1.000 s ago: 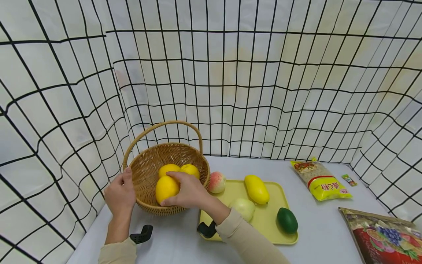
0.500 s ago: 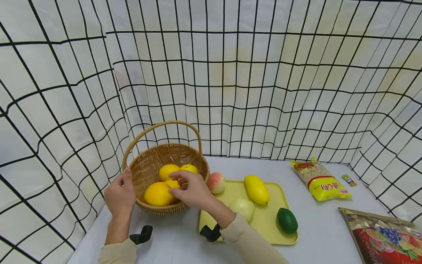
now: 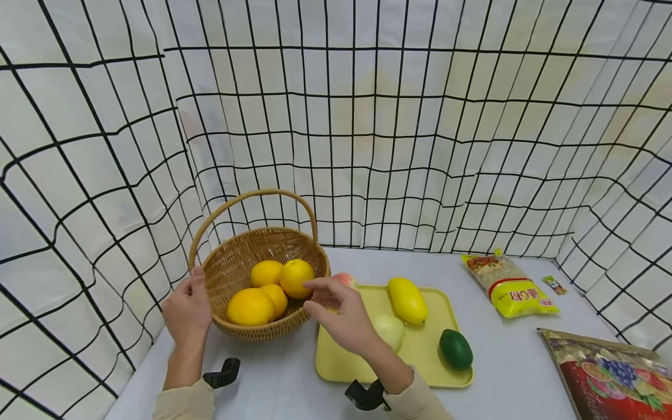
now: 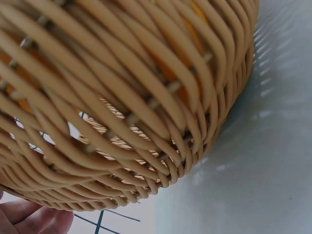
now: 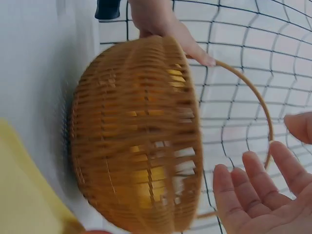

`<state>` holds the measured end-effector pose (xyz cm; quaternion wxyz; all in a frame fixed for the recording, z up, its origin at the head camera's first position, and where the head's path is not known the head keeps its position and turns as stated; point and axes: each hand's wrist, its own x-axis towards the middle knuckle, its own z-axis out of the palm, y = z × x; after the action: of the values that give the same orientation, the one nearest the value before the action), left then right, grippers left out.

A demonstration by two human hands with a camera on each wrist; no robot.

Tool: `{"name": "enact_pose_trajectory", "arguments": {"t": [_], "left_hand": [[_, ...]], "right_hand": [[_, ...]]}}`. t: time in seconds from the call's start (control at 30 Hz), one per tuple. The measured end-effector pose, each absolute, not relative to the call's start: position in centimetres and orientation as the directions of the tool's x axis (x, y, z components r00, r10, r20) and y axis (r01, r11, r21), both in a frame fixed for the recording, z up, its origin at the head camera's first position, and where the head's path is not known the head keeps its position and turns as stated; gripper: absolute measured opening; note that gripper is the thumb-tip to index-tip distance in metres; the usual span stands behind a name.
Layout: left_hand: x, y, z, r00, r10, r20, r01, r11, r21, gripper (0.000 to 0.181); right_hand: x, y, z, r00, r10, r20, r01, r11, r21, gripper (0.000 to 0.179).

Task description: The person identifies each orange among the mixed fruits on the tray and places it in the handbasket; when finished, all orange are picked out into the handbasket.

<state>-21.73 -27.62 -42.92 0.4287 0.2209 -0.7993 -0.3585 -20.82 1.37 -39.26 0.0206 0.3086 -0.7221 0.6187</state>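
A wicker basket (image 3: 228, 274) with a tall handle holds several yellow-orange fruits; one large fruit (image 3: 251, 307) lies at its front left. My left hand (image 3: 188, 306) grips the basket at its left side, where the handle meets the rim. Fingers of the left hand (image 4: 36, 217) show below the weave in the left wrist view. Just right of the basket's rim, my right hand (image 3: 343, 318) hovers above the tray's edge with nothing in it. Its fingers (image 5: 248, 187) are spread and relaxed in the right wrist view. A peach (image 3: 346, 279) is partly hidden behind that hand.
Right of the basket, a yellow tray (image 3: 446, 376) carries a mango (image 3: 408, 300), a pale green round fruit (image 3: 389, 331) and a dark green avocado (image 3: 455, 350). Farther right lie a yellow food bag (image 3: 511, 286), a small packet (image 3: 554, 284) and a red fruit-print bag (image 3: 611, 373). Netting surrounds the table.
My right hand has let go of the large yellow-orange fruit inside the basket and moved right, out past the rim. The fruit has settled front left. My left hand keeps its hold.
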Motion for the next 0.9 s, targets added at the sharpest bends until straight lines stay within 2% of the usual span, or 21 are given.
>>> {"name": "enact_pose_trajectory", "arguments": {"t": [0.2, 0.43, 0.53, 0.6, 0.7, 0.77, 0.83, 0.9], "left_hand": [[-21.9, -27.7, -42.8, -0.537, -0.660, 0.524, -0.047, 0.644, 0.763, 0.060], [-21.7, -27.3, -42.5, -0.565, -0.684, 0.461, -0.003, 0.560, 0.828, 0.055], [-21.7, -26.9, -41.6, -0.483, -0.706, 0.517, 0.150, 0.515, 0.844, 0.042], [-21.6, -26.4, -40.5, -0.385, -0.701, 0.600, 0.301, 0.519, 0.800, 0.039], [-20.9, -24.8, -38.1, -0.211, -0.675, 0.707, 0.489, 0.554, 0.674, 0.039], [-20.1, -23.3, -36.3, -0.135, -0.657, 0.742, 0.565, 0.564, 0.602, 0.039], [-19.3, -21.7, -34.7, -0.095, -0.644, 0.759, 0.633, 0.550, 0.545, 0.036], [-18.6, -20.4, -33.8, -0.106, -0.613, 0.783, 0.695, 0.518, 0.499, 0.031]], "right_hand": [[-21.5, 3.7, -39.2, -0.804, -0.430, 0.411, -0.486, 0.077, -0.871, 0.028], [-22.2, 6.3, -38.3, -0.844, -0.371, 0.386, -0.454, 0.113, -0.884, 0.027], [-22.3, 7.5, -37.2, -0.857, -0.318, 0.406, -0.460, 0.117, -0.880, 0.027], [-22.6, 8.5, -36.8, -0.861, -0.281, 0.425, -0.469, 0.115, -0.875, 0.027], [-23.2, 10.1, -36.6, -0.865, -0.234, 0.444, -0.477, 0.107, -0.872, 0.028], [-23.4, 10.9, -36.2, -0.875, -0.198, 0.443, -0.470, 0.116, -0.875, 0.028], [-23.5, 11.7, -35.7, -0.882, -0.165, 0.441, -0.462, 0.116, -0.880, 0.028], [-23.5, 12.5, -35.4, -0.885, -0.134, 0.447, -0.462, 0.119, -0.879, 0.029]]}}
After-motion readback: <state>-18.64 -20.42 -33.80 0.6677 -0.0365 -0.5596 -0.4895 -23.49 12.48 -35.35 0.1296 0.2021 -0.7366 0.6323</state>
